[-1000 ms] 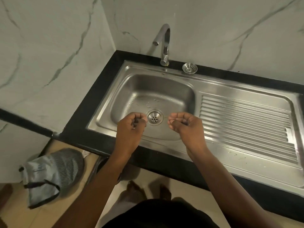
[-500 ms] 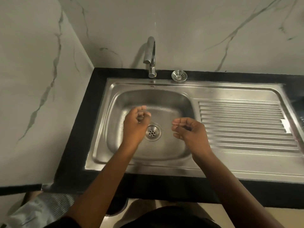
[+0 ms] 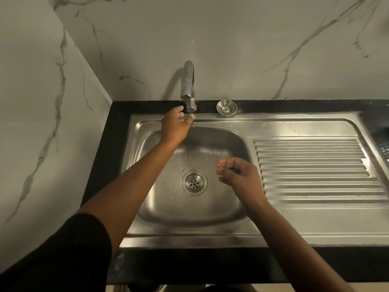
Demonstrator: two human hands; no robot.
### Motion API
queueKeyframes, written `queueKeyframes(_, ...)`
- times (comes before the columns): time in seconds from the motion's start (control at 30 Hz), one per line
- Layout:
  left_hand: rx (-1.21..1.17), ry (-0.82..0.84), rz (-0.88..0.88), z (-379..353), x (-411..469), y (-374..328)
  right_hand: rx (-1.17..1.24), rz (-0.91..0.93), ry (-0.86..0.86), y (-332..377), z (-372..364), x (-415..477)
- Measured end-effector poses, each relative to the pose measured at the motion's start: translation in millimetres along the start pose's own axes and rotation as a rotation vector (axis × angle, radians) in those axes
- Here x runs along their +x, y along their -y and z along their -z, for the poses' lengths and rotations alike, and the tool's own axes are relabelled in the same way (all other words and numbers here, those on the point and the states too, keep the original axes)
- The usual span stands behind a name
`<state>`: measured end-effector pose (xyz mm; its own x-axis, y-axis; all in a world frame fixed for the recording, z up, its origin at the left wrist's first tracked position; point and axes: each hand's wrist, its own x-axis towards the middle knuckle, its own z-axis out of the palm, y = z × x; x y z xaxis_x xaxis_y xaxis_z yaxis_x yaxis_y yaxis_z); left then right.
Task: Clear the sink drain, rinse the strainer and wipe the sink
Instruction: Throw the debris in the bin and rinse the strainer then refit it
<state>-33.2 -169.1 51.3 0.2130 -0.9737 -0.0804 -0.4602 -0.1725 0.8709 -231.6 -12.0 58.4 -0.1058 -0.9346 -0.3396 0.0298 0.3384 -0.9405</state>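
At the sink's back edge: your left hand (image 3: pixel 175 127) was stretched forward over the basin, arm nearly straight, fingers loosely spread and reaching to the base of the tap (image 3: pixel 189 87); the fingertips looked to be at the tap's foot, though whether they touched it I could not tell.
Left hand's state: spread, holding nothing.
Over the basin's right side: your right hand (image 3: pixel 237 175) hung just right of the drain (image 3: pixel 194 183), wrist bent, fingers curled inward with thumb and forefinger drawn close; whether anything was pinched between them I could not tell.
Strainer (image 3: pixel 226 106): it lay on the black counter (image 3: pixel 105 144) behind the sink's (image 3: pixel 294 232) back rim, just right of the tap, well apart from both hands.
Drain: it was uncovered at the basin's middle, with water drops scattered on the steel around it.
Draining board (image 3: pixel 315 169): its ridged steel filled the sink's right half.
Sleeve (image 3: pixel 69 256): dark cloth covered your left upper arm.
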Motion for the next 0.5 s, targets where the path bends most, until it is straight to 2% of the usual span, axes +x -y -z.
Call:
queueKeyframes(0.1, -0.006, 0.02, 0.025, -11, 22, -7, -0.001, -0.003, -0.001, 0, 2, 6)
queueKeyframes(0.27, 0.042, -0.088, -0.017, -21, 42, -5, -0.004, -0.017, -0.003, -1, 6, 14)
queueKeyframes(0.5, 0.069, -0.108, 0.013, -22, 56, -4, -0.023, -0.032, -0.001, -4, 5, 24)
